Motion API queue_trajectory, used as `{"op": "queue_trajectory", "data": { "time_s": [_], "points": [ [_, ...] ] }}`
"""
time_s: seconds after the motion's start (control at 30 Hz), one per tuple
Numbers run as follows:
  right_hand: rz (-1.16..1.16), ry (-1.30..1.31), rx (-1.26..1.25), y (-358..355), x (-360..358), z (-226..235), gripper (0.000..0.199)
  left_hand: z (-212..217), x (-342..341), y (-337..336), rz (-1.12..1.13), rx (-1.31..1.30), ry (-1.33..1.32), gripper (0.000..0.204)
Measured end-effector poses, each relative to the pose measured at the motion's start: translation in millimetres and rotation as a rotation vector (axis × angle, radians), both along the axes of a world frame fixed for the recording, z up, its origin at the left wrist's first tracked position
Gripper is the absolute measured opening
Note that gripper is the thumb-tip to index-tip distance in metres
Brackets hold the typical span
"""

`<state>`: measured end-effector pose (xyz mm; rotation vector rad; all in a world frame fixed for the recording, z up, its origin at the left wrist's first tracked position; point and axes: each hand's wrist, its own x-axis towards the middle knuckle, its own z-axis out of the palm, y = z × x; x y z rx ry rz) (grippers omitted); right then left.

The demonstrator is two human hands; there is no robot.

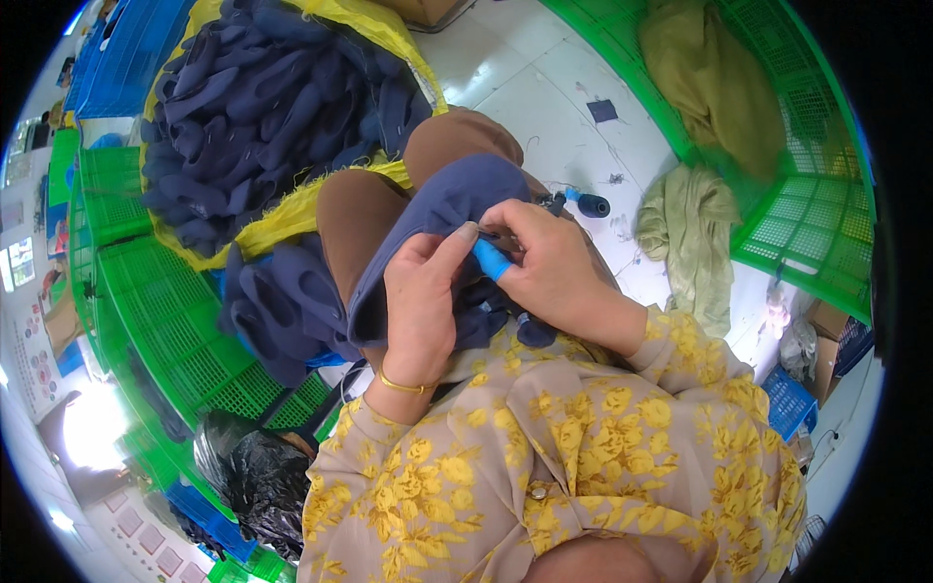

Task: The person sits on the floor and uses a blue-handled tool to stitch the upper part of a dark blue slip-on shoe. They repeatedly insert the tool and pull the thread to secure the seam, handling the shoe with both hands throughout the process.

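Observation:
A navy fabric piece with a curved edge lies across my lap, over the brown trousers. My left hand, a gold bangle at its wrist, pinches the fabric between thumb and fingers. Close against it, my right hand is closed on the same fabric, its thumb wrapped in blue tape. The fingertips of both hands almost meet. Whether something small, such as a thread, sits between them is too small to tell. More navy fabric bunches under my hands.
Many navy fabric pieces fill a yellow sack at front left. Others hang beside my left knee near a green crate. A dark thread spool is beyond my right hand. Olive cloth rests in a green basket.

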<state>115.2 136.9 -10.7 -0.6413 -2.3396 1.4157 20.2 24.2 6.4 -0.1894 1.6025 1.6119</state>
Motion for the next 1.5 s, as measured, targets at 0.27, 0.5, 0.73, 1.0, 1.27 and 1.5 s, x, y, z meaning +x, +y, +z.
{"op": "queue_trajectory", "data": {
  "time_s": [0.27,0.5,0.73,1.0,1.27,1.5],
  "points": [
    [0.038,-0.016,0.101,1.2,0.6,-2.0,0.024,2.2,0.1,0.4,-0.002,0.016,0.007,0.021],
    [0.066,-0.037,0.047,3.2,1.7,1.1,0.024,-2.0,-1.3,-2.7,-0.037,0.022,0.027,0.022],
    [0.011,-0.087,-0.350,16.7,16.7,13.1,0.014,11.4,2.4,-4.4,-0.062,0.156,-0.010,0.009],
    [0.090,-0.143,-0.419,11.3,24.6,14.9,0.027,-2.1,0.0,-16.2,-0.096,0.244,-0.036,0.010],
    [0.096,-0.124,-0.370,10.4,24.7,17.4,0.034,-6.7,-1.1,-19.8,-0.103,0.291,-0.047,0.017],
    [0.122,-0.051,-0.247,8.8,18.1,2.3,0.034,-8.3,-1.8,-21.1,-0.104,0.324,-0.071,0.020]
  ]
}}
